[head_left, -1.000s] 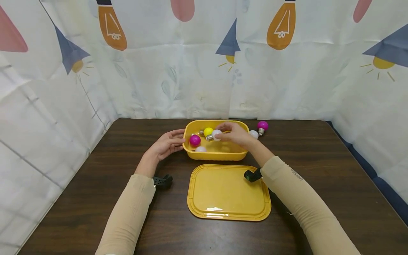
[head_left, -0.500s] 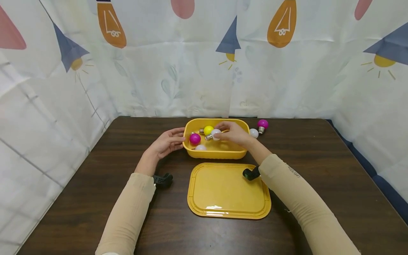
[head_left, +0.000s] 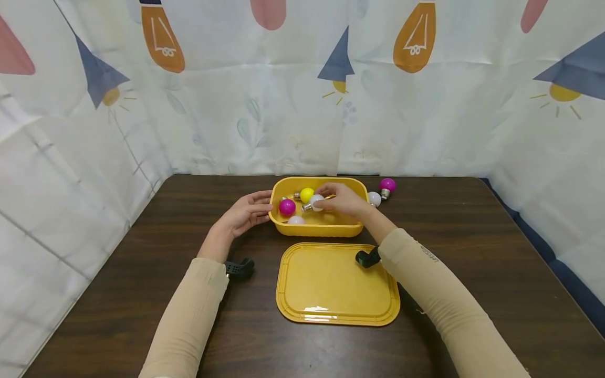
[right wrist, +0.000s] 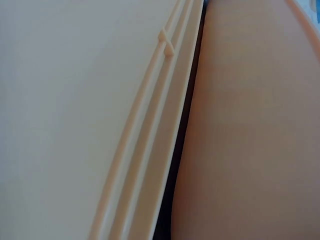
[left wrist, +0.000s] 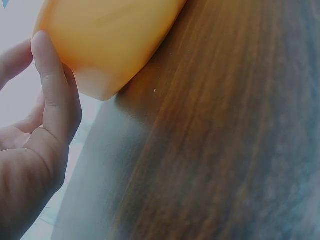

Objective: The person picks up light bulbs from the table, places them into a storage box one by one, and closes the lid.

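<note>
A yellow plastic bin [head_left: 326, 230] stands toward the back of the table. My left hand [head_left: 246, 214] lies against its left end, fingers mostly straight; in the left wrist view the thumb [left wrist: 51, 75] touches the bin's wall [left wrist: 112, 40]. Over the bin, my right hand [head_left: 342, 199] pinches a white light bulb [head_left: 317, 202], its metal base pointing left. Inside are a yellow bulb [head_left: 307, 195], a magenta bulb [head_left: 287, 207] and another white bulb [head_left: 296, 220], partly hidden by the front wall. The right wrist view shows no hand, only the bin's wall [right wrist: 250, 125] and a tray's rim.
A flat yellow tray [head_left: 337, 283] lies in front of the bin, under my right wrist. Right of the bin are a white bulb [head_left: 374, 199] and a magenta bulb [head_left: 387, 185]. A printed curtain [head_left: 302, 121] hangs behind the dark wooden table [head_left: 250, 336].
My right hand and the white bulb it pinches have shifted very slightly left over the bin. The left hand keeps its place at the bin's end.
</note>
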Tool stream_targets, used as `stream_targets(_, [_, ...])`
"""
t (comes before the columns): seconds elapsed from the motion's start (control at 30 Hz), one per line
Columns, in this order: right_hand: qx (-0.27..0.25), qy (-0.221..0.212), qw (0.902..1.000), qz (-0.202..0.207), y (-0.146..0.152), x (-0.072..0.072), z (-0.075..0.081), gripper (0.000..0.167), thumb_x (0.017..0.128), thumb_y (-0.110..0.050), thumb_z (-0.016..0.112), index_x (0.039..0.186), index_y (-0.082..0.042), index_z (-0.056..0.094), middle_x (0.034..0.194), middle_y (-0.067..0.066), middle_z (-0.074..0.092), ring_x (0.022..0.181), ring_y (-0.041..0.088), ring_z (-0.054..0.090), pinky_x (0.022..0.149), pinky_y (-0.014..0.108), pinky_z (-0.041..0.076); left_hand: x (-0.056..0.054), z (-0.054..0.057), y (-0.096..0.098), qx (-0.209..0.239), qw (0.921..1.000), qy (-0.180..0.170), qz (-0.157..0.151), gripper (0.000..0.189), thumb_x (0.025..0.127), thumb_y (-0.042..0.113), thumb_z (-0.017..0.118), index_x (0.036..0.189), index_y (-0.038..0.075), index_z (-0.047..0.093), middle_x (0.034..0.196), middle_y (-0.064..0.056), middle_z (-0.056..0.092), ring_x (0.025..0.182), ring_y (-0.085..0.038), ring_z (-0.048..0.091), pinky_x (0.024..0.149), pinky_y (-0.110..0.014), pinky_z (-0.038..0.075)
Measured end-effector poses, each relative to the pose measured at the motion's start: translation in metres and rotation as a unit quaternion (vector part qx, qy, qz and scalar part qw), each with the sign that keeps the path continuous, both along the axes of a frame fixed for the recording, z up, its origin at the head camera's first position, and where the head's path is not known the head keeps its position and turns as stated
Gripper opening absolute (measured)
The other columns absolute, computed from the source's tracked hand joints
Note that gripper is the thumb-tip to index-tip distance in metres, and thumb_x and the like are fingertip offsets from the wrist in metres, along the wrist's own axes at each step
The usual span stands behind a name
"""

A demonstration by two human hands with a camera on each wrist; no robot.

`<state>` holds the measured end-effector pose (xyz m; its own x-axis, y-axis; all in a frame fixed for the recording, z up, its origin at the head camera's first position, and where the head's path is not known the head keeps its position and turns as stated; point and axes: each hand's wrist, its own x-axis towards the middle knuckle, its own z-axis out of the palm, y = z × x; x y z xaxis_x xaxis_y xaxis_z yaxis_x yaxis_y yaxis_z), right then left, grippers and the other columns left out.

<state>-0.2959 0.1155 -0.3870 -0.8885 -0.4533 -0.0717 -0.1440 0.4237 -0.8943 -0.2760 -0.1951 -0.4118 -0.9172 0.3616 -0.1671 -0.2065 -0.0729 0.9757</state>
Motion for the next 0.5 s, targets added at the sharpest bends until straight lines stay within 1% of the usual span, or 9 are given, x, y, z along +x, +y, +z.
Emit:
stream_targets(0.2, [0.028, 0.014, 0.9995, 0.001, 0.0006, -0.0028, -0.0025, 0.039, 0.094, -0.026, 0.079, 0.126, -0.007, 0.067, 0.125, 0.012, 0.064, 0.114, 0.029, 0.056, 0.106, 0.043, 0.043, 0.0011, 0.0008, -0.0001, 0.002, 1.0, -0.005, 0.001, 0.059, 0.105, 0.003, 0.057, 0.158, 0.002, 0.033, 0.148, -0.023, 0.047, 0.096, -0.017, 0.07, 0.083, -0.026, 0.059])
stream_targets(0.5, [0.044, 0.028, 0.9986, 0.008, 0.0004, -0.0044, -0.0035, 0.038, 0.094, -0.025, 0.079, 0.124, -0.005, 0.068, 0.123, 0.012, 0.066, 0.115, 0.028, 0.057, 0.106, 0.042, 0.044, 0.0006, 0.0018, -0.0001, 0.004, 1.0, -0.003, -0.001, 0.06, 0.104, 0.003, 0.058, 0.159, 0.002, 0.032, 0.149, -0.023, 0.046, 0.097, -0.017, 0.071, 0.084, -0.026, 0.059])
